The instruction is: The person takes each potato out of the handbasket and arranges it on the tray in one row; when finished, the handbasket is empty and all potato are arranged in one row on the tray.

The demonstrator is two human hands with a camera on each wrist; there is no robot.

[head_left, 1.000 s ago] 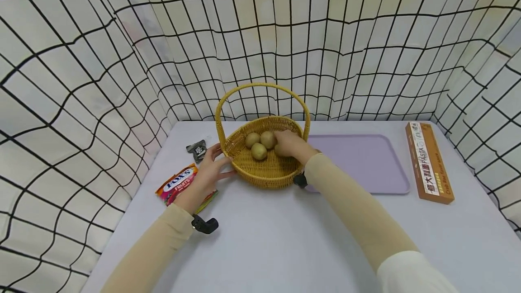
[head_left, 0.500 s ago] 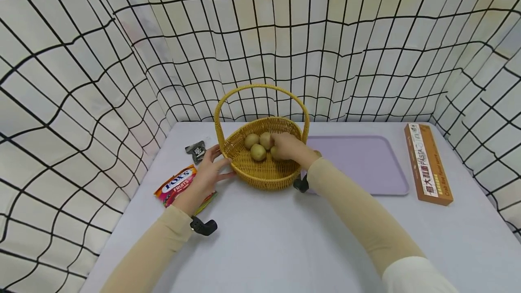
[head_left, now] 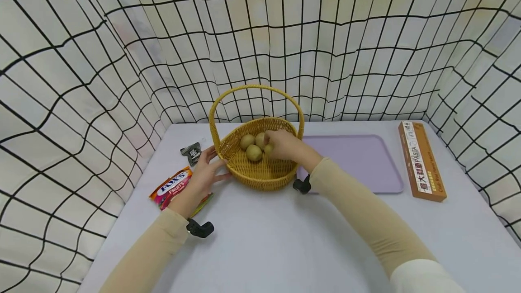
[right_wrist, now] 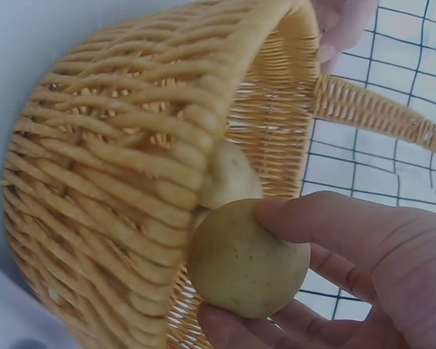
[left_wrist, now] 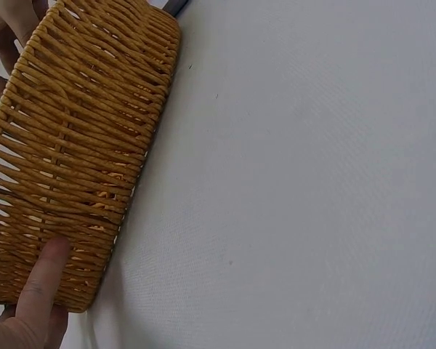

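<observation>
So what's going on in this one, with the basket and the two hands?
A person works at a wicker basket on a table. The left hand rests against the basket's outer wall, fingers fairly straight. The right hand reaches inside and grips a round yellowish-brown fruit between fingers and thumb. Three similar fruits lie in the basket. A lilac tray lies to the right, a pasta box beyond it, and a candy bag lies near the left hand.

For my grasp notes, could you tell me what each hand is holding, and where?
The right hand pinches a round fruit by its sides; the left hand only touches the basket wall.
</observation>
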